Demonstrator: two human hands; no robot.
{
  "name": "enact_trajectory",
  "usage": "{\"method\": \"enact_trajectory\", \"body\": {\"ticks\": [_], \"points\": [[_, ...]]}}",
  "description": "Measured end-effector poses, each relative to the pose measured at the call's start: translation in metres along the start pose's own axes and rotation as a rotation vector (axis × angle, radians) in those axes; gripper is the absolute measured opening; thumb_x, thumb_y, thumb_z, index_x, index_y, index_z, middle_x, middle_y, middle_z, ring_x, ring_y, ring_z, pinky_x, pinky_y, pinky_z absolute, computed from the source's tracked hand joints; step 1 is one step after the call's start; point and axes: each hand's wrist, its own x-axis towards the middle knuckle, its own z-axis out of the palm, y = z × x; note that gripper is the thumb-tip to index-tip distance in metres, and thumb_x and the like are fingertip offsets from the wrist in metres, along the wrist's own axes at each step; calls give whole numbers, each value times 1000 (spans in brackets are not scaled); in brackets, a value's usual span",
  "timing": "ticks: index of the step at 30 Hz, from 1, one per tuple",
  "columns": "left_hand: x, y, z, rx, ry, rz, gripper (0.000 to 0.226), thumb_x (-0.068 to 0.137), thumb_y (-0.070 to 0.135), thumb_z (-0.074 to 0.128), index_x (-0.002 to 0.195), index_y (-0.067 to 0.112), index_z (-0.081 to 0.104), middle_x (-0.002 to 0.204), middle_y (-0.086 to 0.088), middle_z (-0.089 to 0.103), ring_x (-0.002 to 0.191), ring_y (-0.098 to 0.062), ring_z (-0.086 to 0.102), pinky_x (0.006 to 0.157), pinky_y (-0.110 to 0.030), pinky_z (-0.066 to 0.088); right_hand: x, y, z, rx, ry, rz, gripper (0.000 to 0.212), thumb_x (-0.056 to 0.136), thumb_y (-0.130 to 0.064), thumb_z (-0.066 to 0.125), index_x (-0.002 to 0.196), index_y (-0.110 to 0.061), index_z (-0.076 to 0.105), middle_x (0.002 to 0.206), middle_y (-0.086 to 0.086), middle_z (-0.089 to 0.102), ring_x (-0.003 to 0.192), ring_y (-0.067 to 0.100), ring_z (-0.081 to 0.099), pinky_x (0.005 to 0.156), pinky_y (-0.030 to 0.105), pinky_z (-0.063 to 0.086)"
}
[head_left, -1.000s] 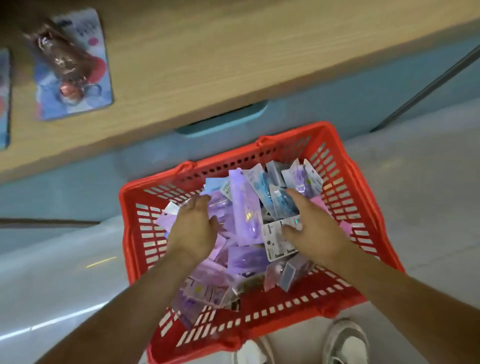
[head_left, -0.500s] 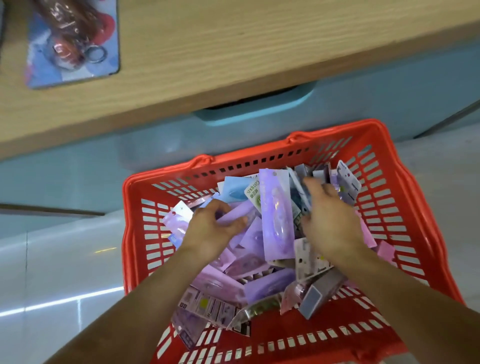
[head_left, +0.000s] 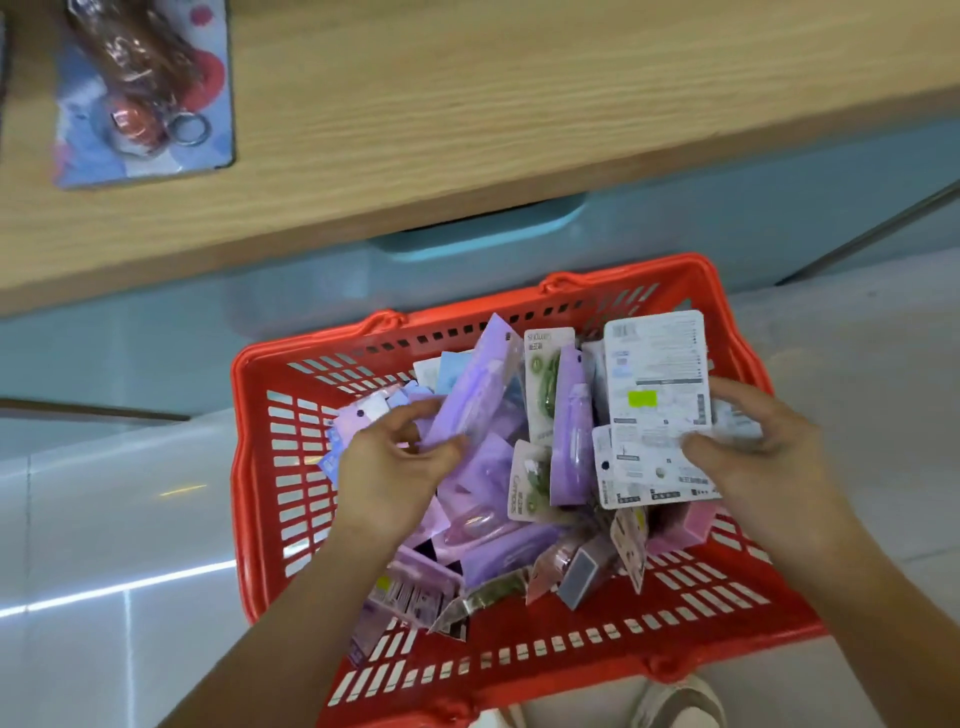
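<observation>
head | purple packet (head_left: 478, 384) is pinched at its near end by the left hand (head_left: 395, 478), long axis slanted away to the right, over the red basket (head_left: 251, 519) | white-backed cards (head_left: 657, 395) are gripped upright by the right hand (head_left: 763, 462) | since earlier: cards have been lifted off the pile

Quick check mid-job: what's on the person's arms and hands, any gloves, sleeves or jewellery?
The left hand and right hand are bare: no gloves, rings or wristbands visible. Both forearms are uncovered down to the frame edge, so no sleeves or watch show.
</observation>
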Motion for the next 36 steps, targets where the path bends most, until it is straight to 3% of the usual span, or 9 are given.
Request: {"method": "enact_trajectory", "body": {"ticks": [5,9,13,18,20,24,28,32,36], "points": [[-27,17,-39,56,192,86,26,77,17,78,97,31,69,78,16,70,62,1,62,54,-7,43,-25,-11,-1,114,-53,84,48,81,15,64,93,-31,70,88,-12,76,68,5,72,50,16,53],[-61,31,-69,-218,308,19,22,79,7,76,95,21,71,82,9,73,63,-3,63,58,-12,49,-43,-24,11,194,-151,202,37,83,9,66,97,-25,69,90,-6,77,73,12,74,55,26,56],[-99,49,-67,-559,208,-74,24,81,-5,67,86,19,69,80,-5,74,68,-21,65,65,-32,55,-60,-42,19,393,-271,309,33,84,11,61,103,-16,64,99,3,77,89,25,74,76,46,57],[-122,74,-61,-461,-8,37,38,63,4,66,96,22,62,79,-1,72,63,-16,61,54,-28,52,-76,-71,19,566,-404,290,63,77,19,61,122,-25,57,111,10,73,101,31,71,84,49,55],[-123,89,-62,-398,-73,85,45,61,3,61,99,27,64,66,10,63,53,-5,48,49,-15,43,-78,-81,12,495,-475,235,70,78,20,62,123,-32,56,108,6,74,95,28,72,79,42,58],[-121,111,-64,-241,-216,127,53,59,11,62,100,44,66,78,11,62,61,-11,47,50,-21,41,-78,-93,1,330,-512,208,40,80,8,69,101,-26,63,84,3,73,77,21,71,66,30,53],[-127,120,-56,-72,-240,217,48,58,28,72,103,43,61,100,7,62,68,-7,56,63,-20,47,-83,-103,1,358,-439,216,35,61,-14,70,95,-19,62,87,14,69,78,38,69,67,45,55],[-138,129,-53,97,-123,383,47,52,54,74,90,31,60,113,22,50,107,-3,54,87,-16,41,-94,-123,-4,518,-490,208,38,66,-5,63,102,-15,70,102,20,72,88,29,68,76,43,50],[-155,161,-71,-123,-180,327,34,52,40,81,76,24,62,84,11,69,74,-7,63,64,-16,46,-112,-150,-20,666,-554,190,33,79,-10,67,110,-18,69,106,13,72,89,25,70,66,32,57]]}}
